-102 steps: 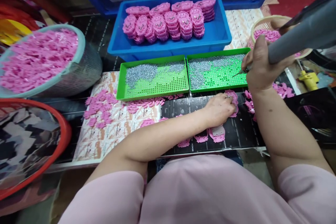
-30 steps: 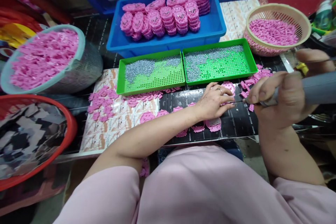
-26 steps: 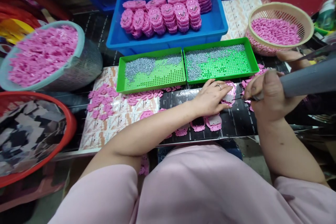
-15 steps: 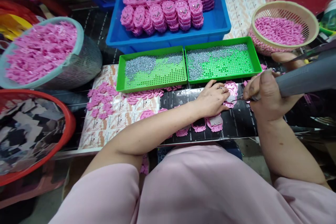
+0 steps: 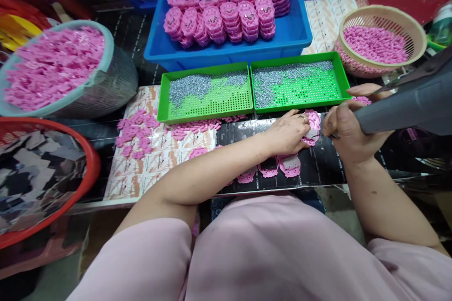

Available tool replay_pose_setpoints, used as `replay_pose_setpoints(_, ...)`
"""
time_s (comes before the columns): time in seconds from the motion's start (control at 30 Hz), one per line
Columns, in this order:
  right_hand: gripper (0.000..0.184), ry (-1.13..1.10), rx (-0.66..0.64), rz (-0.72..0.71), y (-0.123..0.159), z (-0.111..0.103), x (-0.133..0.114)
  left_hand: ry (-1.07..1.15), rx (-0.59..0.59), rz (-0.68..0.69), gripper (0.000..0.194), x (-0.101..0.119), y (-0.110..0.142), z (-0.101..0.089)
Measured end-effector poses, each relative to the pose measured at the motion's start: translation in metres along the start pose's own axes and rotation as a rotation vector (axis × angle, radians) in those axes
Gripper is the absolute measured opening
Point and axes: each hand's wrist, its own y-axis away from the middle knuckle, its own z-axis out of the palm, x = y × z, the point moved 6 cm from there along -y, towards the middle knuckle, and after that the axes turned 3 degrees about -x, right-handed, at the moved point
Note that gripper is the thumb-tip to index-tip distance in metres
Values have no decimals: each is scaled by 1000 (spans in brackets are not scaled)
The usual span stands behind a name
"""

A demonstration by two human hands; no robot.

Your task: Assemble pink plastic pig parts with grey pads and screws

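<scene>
My right hand (image 5: 351,129) grips a grey power screwdriver (image 5: 406,110), held sideways with its thin bit toward the left. The bit's tip is at a pink plastic frame (image 5: 312,120) with a grey flat piece in it, lying on the black board. My left hand (image 5: 287,132), a ring on one finger, holds that frame by its left edge, so part of it is hidden. Closer to me, a pink frame with a grey insert (image 5: 290,163) and one with a dark insert (image 5: 269,168) lie in a row, partly behind my left forearm.
Two green trays (image 5: 208,115) of small metal screws stand beyond my hands. Behind them is a blue bin (image 5: 226,59) of stacked pink parts. Baskets flank the work: a pale blue one (image 5: 120,73), a red one (image 5: 92,164) with flat pieces, a cream one (image 5: 420,47). Loose pink pieces (image 5: 136,134) lie left.
My right hand and the screwdriver have shifted slightly left and toward the frame. My left hand stays on the same pink frame. The view has moved a little.
</scene>
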Motion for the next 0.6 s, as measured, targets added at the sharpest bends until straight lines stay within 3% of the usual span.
replay_pose_setpoints(0.13,29,-92,47,-87,-24,-3,-21,-10,-6,16,32,0,0,1)
replay_pose_setpoints(0.2,23,-125,175,-178,-44,-12,-22,-25,1,18,33,0,0,2)
replay_pose_setpoints(0.3,32,-81,433,-293,-68,-28,-4,-51,30,24,34,-1,1,4)
replay_pose_setpoints(0.33,36,-44,452,-274,-75,-28,7,-58,45,26,35,-2,2,5)
replay_pose_setpoints(0.47,44,82,349,-183,-90,-18,41,-53,73,8,40,-5,2,7)
replay_pose_setpoints(0.6,52,190,332,-123,-90,-14,55,-26,32,-8,44,-6,1,8)
